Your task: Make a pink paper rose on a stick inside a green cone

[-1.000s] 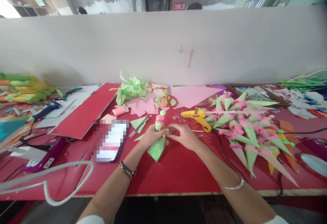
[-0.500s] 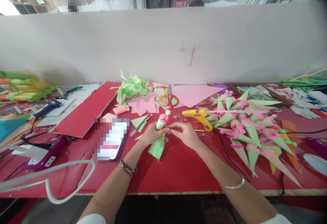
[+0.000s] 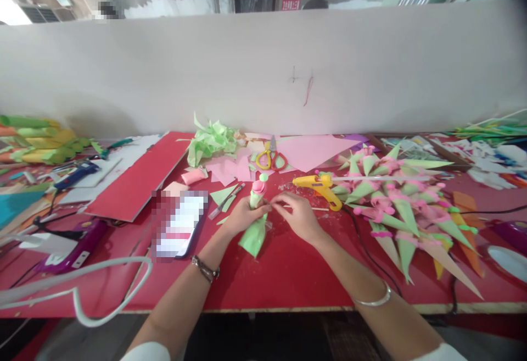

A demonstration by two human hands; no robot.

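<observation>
My left hand (image 3: 244,215) is closed around a rolled paper flower (image 3: 258,188), pink at the top with a light green wrap below. A small green pompom (image 3: 263,177) shows just above the flower's pink tip; whether it touches is unclear. Close to the left thumb, my right hand (image 3: 297,214) pinches with thumb and forefinger. Whatever lies in that pinch is too small to make out. Under the left hand, a light green plastic packet (image 3: 253,238) rests on the red table (image 3: 288,278), its upper part partly covered.
A yellow glue gun (image 3: 319,185) lies right of my hands, beside a heap of finished paper flowers (image 3: 395,201). Scissors (image 3: 272,157), pink paper (image 3: 313,152) and crumpled green paper (image 3: 214,141) sit behind. Left are a phone (image 3: 183,223) and a craft knife (image 3: 226,200).
The flower in my left hand has tilted slightly left and upright. My right hand's fingertips have drawn slightly apart from the flower, still beside the left thumb.
</observation>
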